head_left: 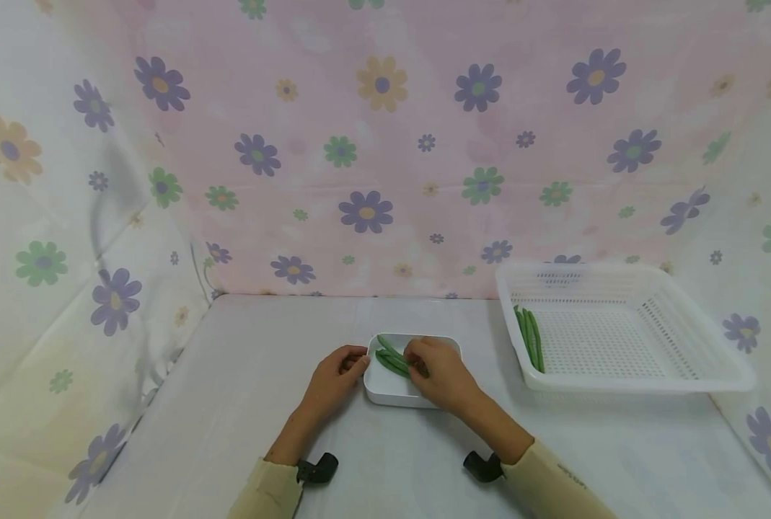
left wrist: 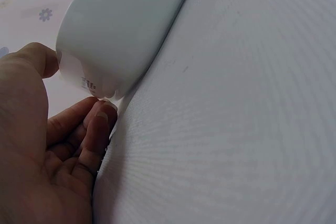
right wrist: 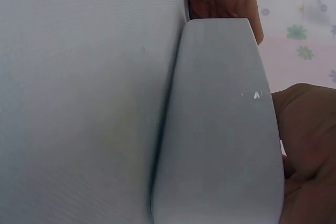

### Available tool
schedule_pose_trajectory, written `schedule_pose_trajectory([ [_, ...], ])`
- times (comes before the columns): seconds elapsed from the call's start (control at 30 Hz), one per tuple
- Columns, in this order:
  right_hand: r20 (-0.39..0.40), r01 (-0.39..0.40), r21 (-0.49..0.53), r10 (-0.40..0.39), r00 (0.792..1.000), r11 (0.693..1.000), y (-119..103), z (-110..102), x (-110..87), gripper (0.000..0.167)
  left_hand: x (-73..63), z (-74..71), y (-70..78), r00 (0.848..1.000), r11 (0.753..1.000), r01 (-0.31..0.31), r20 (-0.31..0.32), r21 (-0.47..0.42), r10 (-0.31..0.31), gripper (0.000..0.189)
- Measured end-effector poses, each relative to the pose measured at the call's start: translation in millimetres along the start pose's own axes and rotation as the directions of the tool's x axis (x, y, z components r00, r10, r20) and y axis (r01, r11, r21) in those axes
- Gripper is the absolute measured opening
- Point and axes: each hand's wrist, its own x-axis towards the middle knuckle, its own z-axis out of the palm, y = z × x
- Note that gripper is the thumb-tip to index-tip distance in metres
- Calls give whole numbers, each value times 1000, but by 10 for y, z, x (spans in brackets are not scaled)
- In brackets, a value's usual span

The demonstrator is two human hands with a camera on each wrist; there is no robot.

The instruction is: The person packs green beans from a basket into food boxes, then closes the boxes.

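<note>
A shallow white dish [head_left: 391, 398] stands on the table in the middle of the head view, with several green beans [head_left: 391, 360] in its left part. My left hand [head_left: 335, 378] holds the dish at its left end; in the left wrist view the thumb is at the rim and curled fingers [left wrist: 97, 129] meet the lower corner. Over the dish's right side, my right hand [head_left: 442, 371] grips the right ends of the beans with bent fingers. Its fingertips are largely hidden in the right wrist view behind the dish wall [right wrist: 220, 119].
A large white plastic basket [head_left: 638, 382] with perforated walls stands at the right. More green beans [head_left: 531, 339] lie along its left side. A flowered cloth [head_left: 366, 144] hangs behind and at both sides of the white-covered table [head_left: 229, 404].
</note>
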Motion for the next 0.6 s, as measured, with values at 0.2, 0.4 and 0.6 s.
schedule_pose_trajectory([
  [0.2,16,-40,-11,40,999,999,-19,9,-28,24,2,9,12,1000,1000,0,4,7,0,32],
  [0.4,20,-34,-21,35,999,999,-29,10,-35,24,5,17,2,1000,1000,-1,3,10,1,32],
  [0.6,22,-23,-32,24,999,999,-59,-44,-23,23,9,17,-10,1000,1000,0,-4,10,0,31],
])
